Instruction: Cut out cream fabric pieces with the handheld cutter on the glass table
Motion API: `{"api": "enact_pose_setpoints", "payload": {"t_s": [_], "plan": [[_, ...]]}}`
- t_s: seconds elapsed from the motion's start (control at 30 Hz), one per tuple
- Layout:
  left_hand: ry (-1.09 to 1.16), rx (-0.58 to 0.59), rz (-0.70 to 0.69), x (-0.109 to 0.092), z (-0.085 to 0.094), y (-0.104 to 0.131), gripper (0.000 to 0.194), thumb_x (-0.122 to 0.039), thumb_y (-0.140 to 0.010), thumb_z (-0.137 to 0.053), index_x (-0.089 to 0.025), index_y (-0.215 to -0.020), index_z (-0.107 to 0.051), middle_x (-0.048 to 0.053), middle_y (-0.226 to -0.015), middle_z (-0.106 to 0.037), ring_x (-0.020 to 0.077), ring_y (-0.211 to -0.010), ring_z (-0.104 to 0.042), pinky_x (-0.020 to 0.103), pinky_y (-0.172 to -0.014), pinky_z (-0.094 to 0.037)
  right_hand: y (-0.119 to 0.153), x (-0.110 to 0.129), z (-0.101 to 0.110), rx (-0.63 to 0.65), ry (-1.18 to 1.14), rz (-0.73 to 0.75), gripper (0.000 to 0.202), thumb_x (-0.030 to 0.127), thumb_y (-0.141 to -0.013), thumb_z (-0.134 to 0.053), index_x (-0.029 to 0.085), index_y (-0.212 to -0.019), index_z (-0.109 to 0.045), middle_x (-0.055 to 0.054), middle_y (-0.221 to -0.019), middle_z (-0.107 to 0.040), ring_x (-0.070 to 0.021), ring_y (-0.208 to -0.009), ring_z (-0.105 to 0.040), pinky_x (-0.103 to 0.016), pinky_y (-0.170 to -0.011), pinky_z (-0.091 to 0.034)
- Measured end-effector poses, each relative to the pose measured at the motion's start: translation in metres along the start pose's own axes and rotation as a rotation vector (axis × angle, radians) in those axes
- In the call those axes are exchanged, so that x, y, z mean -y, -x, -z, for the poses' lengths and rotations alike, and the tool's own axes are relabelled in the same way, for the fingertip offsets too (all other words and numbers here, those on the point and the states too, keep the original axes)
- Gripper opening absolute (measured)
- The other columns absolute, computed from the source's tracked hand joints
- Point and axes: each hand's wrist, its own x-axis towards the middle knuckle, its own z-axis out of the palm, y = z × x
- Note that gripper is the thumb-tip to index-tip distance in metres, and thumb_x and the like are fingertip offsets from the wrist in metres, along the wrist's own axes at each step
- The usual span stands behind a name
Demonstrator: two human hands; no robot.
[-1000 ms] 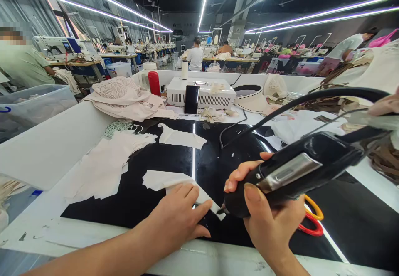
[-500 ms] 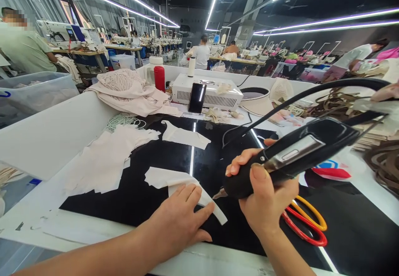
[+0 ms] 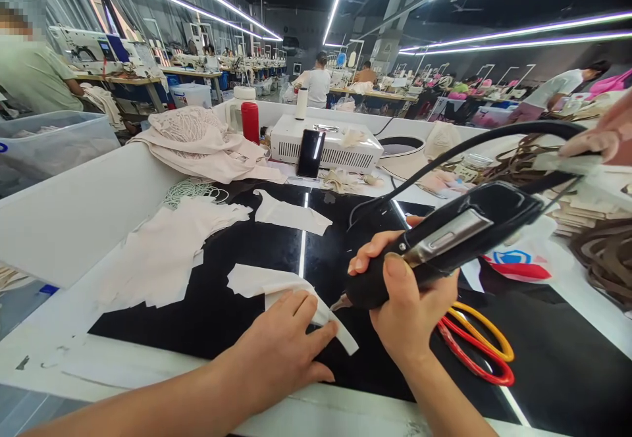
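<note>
The left hand (image 3: 281,348) lies palm down, fingers spread, flat on a curved white fabric piece (image 3: 276,285) near the front edge of the black worktop (image 3: 237,305); it presses the piece but closes on nothing. The right hand (image 3: 409,305) is clamped around the black handheld cutting tool (image 3: 444,243), thumb along its upper side, wrist bent so the metal tip points down and left, just above the fabric and close to the left fingertips (image 3: 316,322). Risk, as judged: with the tip so near those fingers, a slip of the tool or a shift of the loose fabric could bring it against them. The tool's cord (image 3: 444,160) arcs back over the worktop and may drag on the hand. Red and yellow rings (image 3: 481,345) lie just right of the wrist. More white pieces (image 3: 168,253) sit toward the left edge.
</note>
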Motion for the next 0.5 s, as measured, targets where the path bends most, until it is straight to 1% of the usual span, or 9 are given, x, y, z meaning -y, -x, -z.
{"api": "enact_pose_setpoints", "payload": {"t_s": [0.13,0.27,0.4,0.5], "plan": [[0.005,-0.010,-0.001,0.000,-0.001,0.001,0.071,-0.064,-0.086,-0.087,-0.017,-0.137,-0.070,0.018,-0.121,-0.070,0.0353,-0.111,-0.071,0.048,-0.096,-0.065,-0.002,-0.005,-0.004,0.016,-0.022,0.012,0.045,0.035,-0.091,-0.084,0.030,-0.128,-0.058,0.006,-0.084,-0.071,-0.0141,-0.059,-0.066,-0.030,-0.057,-0.058],[0.017,-0.001,-0.010,0.001,-0.002,0.001,0.068,-0.062,-0.089,-0.086,-0.016,-0.137,-0.070,0.018,-0.118,-0.070,0.0359,-0.113,-0.070,0.048,-0.098,-0.063,-0.002,-0.008,-0.006,0.030,0.017,0.009,0.035,0.029,-0.094,-0.079,0.030,-0.122,-0.058,0.007,-0.086,-0.071,-0.0132,-0.058,-0.067,-0.030,-0.057,-0.059],[0.024,-0.027,-0.022,0.002,0.000,0.001,0.069,-0.061,-0.086,-0.089,-0.015,-0.134,-0.071,0.017,-0.114,-0.071,0.0361,-0.113,-0.069,0.048,-0.099,-0.063,-0.004,-0.010,-0.009,0.033,-0.028,0.014,0.037,0.025,-0.093,-0.079,0.029,-0.124,-0.058,0.007,-0.086,-0.072,-0.0128,-0.058,-0.067,-0.030,-0.057,-0.059],[0.018,-0.029,-0.035,0.003,0.001,0.001,0.068,-0.061,-0.086,-0.089,-0.014,-0.132,-0.072,0.016,-0.112,-0.071,0.0354,-0.114,-0.069,0.049,-0.100,-0.063,-0.007,-0.013,-0.012,0.028,-0.054,0.023,0.035,0.024,-0.092,-0.080,0.028,-0.119,-0.059,0.008,-0.085,-0.072,-0.0119,-0.058,-0.067,-0.029,-0.058,-0.060]]}}
